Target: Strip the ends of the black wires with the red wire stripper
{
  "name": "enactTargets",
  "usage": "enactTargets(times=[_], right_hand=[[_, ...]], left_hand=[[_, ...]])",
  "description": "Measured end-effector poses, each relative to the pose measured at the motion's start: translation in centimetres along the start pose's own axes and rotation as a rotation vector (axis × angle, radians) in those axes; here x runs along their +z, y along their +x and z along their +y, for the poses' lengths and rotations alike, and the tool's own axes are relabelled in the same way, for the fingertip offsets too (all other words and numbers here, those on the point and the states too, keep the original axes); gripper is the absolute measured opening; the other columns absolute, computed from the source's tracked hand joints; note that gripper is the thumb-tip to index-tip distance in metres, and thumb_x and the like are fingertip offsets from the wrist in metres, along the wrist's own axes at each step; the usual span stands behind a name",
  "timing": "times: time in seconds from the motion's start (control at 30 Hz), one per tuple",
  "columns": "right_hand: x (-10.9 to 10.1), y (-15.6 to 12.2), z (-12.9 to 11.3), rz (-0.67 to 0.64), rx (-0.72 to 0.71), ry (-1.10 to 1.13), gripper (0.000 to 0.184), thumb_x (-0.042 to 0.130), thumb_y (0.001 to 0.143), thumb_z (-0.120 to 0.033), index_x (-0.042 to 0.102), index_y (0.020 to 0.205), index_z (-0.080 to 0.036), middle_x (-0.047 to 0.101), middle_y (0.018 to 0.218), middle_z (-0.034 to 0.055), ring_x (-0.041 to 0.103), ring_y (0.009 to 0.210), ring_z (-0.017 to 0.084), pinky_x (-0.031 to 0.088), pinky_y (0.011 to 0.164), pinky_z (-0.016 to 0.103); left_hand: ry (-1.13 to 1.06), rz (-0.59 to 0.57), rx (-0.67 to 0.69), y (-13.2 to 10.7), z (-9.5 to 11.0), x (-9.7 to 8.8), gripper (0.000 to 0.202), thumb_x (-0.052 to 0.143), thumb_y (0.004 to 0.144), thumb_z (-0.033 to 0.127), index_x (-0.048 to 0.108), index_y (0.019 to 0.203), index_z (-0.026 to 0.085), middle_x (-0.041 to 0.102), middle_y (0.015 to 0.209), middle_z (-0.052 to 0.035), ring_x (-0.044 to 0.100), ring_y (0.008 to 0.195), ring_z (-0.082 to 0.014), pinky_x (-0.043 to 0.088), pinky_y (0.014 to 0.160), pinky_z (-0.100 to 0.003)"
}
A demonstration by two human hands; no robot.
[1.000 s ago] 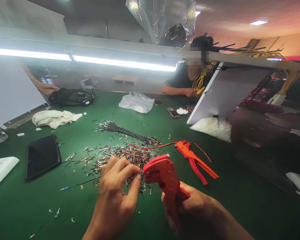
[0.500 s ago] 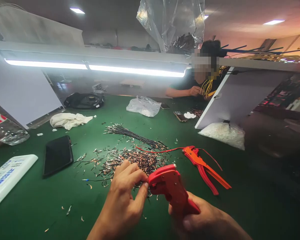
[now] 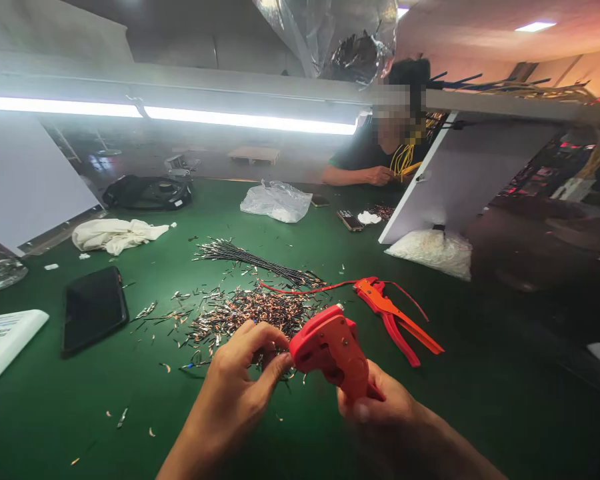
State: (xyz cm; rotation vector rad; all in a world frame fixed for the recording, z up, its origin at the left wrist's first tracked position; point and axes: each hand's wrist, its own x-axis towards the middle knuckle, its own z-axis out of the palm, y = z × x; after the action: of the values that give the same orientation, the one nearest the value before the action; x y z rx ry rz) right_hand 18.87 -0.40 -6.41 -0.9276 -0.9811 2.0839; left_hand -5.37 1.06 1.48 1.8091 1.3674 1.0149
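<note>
My right hand [image 3: 385, 400] is wrapped round the handles of a red wire stripper [image 3: 333, 343], whose jaws point left. At those jaws, the thumb and forefinger of my left hand [image 3: 245, 373] pinch a thin black wire [image 3: 205, 363]. Its blue-marked end sticks out left of the hand; the end at the jaws is hidden. Beyond both hands lies a heap of short wire scraps [image 3: 255, 310] with bare copper and black pieces. A bundle of black wires [image 3: 260, 262] rests behind the heap. To the right, a second red wire stripper [image 3: 397, 317] lies on the table.
On the green table [image 3: 180, 427] are a black phone [image 3: 94, 310], a white device [image 3: 10, 343], a cream cloth [image 3: 117, 235] and a clear plastic bag [image 3: 276, 201]. A white panel [image 3: 430, 173] stands at the right. Across the table, a person [image 3: 365, 160] handles yellow wires [image 3: 405, 160].
The view has shifted, so the scene sits further left and higher. The stripper's handles look closer together in my right hand. My left hand keeps its pinch at the jaws.
</note>
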Motion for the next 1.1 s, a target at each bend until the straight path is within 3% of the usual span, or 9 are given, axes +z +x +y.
enactTargets(times=[0.27,0.5,0.6,0.73,0.93,1.1], right_hand=[[0.0,0.9,-0.5,-0.157,-0.077,-0.058,0.049,0.078,0.073,-0.06,0.058,0.066,-0.016,0.042,0.049,-0.0067,0.031,0.038,0.005,0.026,0.034,0.017],[-0.3,0.9,-0.4,-0.183,-0.076,-0.079,0.052,0.081,0.068,-0.062,0.058,0.066,-0.015,0.046,0.053,-0.0048,0.035,0.045,0.006,0.029,0.041,0.019],[0.3,0.5,-0.1,-0.15,-0.023,0.054,0.046,0.083,0.069,-0.053,0.058,0.078,-0.016,0.05,0.057,-0.0043,0.039,0.046,0.007,0.033,0.043,0.019],[1.3,-0.2,-0.2,-0.235,-0.012,0.257,0.04,0.083,0.072,-0.043,0.058,0.086,-0.017,0.053,0.063,-0.0031,0.046,0.049,0.008,0.04,0.049,0.02],[1.0,0.3,0.1,-0.327,-0.037,0.308,0.038,0.078,0.075,-0.043,0.065,0.097,-0.014,0.06,0.069,0.0022,0.055,0.055,0.014,0.047,0.051,0.024],[0.9,-0.1,0.0,-0.296,-0.027,0.343,0.039,0.079,0.076,-0.037,0.066,0.102,-0.012,0.062,0.076,0.0041,0.056,0.059,0.013,0.047,0.056,0.024]], left_hand=[[-0.045,0.122,0.181,-0.4,-0.2,0.2,0.008,0.063,0.088,0.019,0.069,0.086,0.023,0.07,0.07,0.005,0.061,0.055,-0.0072,0.048,0.05,-0.014],[0.087,0.159,0.296,-0.4,-0.3,-0.1,0.012,0.062,0.091,0.015,0.068,0.083,0.022,0.063,0.067,0.0055,0.057,0.057,-0.0075,0.044,0.051,-0.017],[0.124,0.2,0.347,-0.3,0.0,-0.3,0.014,0.062,0.09,0.013,0.067,0.08,0.021,0.058,0.063,0.0054,0.054,0.059,-0.0085,0.044,0.055,-0.019],[0.102,0.209,0.33,-0.3,0.6,-0.6,0.017,0.06,0.089,0.013,0.066,0.075,0.021,0.059,0.062,0.0046,0.054,0.058,-0.0091,0.042,0.053,-0.02],[0.043,0.175,0.192,-0.4,1.1,-1.0,0.02,0.06,0.089,0.019,0.065,0.069,0.02,0.057,0.06,0.0042,0.052,0.055,-0.0095,0.041,0.053,-0.022],[-0.073,0.059,0.087,-0.5,0.8,-1.1,0.023,0.058,0.09,0.026,0.066,0.069,0.02,0.056,0.063,0.0031,0.051,0.057,-0.0099,0.04,0.053,-0.022]])
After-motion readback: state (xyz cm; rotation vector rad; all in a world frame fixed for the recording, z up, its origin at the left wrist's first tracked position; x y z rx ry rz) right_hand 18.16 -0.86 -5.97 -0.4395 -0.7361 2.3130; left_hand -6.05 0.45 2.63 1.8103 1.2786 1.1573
